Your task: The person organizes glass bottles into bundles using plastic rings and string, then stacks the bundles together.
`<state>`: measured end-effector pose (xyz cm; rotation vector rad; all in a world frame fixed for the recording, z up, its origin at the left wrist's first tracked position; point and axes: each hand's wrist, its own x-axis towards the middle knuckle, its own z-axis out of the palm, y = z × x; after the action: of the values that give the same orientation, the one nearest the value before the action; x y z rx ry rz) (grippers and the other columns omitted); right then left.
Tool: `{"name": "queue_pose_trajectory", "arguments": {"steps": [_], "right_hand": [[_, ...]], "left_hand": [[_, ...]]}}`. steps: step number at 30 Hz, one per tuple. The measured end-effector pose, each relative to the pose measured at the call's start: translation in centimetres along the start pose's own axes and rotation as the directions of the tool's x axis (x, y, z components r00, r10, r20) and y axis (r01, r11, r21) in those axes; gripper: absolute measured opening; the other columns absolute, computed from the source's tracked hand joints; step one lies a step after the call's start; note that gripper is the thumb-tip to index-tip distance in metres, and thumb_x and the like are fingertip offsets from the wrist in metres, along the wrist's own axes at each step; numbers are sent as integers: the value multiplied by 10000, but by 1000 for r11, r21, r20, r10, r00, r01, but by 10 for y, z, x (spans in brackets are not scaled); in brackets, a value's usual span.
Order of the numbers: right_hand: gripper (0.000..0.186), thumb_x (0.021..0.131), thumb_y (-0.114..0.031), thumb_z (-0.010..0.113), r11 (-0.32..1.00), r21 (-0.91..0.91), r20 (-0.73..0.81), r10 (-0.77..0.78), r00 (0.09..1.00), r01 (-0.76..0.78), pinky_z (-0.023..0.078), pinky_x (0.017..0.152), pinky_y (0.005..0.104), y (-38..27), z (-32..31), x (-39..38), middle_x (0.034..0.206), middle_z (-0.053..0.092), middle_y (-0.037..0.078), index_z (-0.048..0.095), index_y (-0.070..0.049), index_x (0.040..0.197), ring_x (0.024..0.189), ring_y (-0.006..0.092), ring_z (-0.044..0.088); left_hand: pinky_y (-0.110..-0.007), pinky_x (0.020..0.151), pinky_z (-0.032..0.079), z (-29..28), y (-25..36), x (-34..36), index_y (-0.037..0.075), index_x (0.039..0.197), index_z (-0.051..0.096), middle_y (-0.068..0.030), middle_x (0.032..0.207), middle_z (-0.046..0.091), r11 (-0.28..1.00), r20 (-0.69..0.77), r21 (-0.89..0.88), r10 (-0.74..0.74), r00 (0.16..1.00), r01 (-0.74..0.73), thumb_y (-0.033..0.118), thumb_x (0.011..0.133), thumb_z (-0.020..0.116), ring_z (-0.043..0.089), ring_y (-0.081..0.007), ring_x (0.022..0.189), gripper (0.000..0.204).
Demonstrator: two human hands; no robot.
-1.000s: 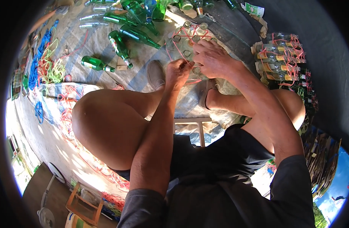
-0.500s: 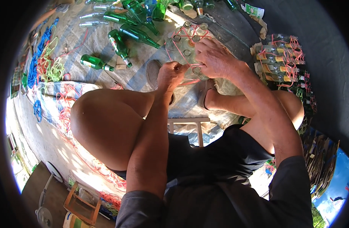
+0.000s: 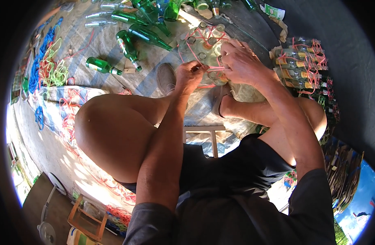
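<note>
Seated person, knees up, working over a bundle (image 3: pixel 206 45) of clear glass bottles standing upright on grey sacking at about 12 o'clock in the view, just beyond the feet. Bundle: round open mouths seen from above, packed tight, touching one another, laced across the tops and sides with pink cord (image 3: pixel 195 55) that runs in crossing lines between the necks. Glass colourless, slightly dusty; bottoms hidden. Left hand (image 3: pixel 190 74) at the bundle's 7 o'clock edge, fingers pinched tight on a strand of the cord, pulling it taut. Right hand (image 3: pixel 240 61) on the bundle's 4 o'clock side, fingers curled over the bottle tops and gripping the cord there; the strand stretches between the two hands. Green bottles (image 3: pixel 134 38) lie loose on their sides at 10 to 11 o'clock of the bundle, well apart from it. A second tied stack (image 3: pixel 300 65) of labelled bottles, also bound in pink cord, sits at 3 o'clock, near the right forearm. Tangled blue and green rope (image 3: pixel 46 65) at far 9 o'clock. Sandal (image 3: pixel 166 77) beside the left hand.
</note>
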<state>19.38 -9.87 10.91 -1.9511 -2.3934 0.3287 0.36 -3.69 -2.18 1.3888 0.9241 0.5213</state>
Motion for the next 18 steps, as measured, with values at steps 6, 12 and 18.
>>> {"name": "queue_pose_trajectory", "arguments": {"steps": [6,12,18], "right_hand": [[102,780,-85,660,993,22,0,119,993,-119,414,955,462,5,2,-6,1050,540,107,652,16,785,1101,306,523],[91,809,-97,650,993,-36,-39,110,993,-112,436,904,456,12,0,-2,1025,551,107,636,-8,802,1063,301,541],[88,785,-110,680,989,-85,-77,117,990,-124,459,870,446,25,12,5,991,574,103,619,-47,782,1009,322,564]], "left_hand": [[-229,664,466,4,-1,-3,-36,953,726,-8,801,699,998,47,-38,-40,998,42,87,951,721,580,-59,745,123],[-218,691,484,7,-4,-4,-46,967,721,-14,837,707,995,47,-98,-28,998,32,58,980,667,607,-63,770,118],[-215,684,473,12,-6,-3,-37,960,722,6,826,691,990,27,-140,-22,999,26,66,988,657,592,-54,765,125]]}}
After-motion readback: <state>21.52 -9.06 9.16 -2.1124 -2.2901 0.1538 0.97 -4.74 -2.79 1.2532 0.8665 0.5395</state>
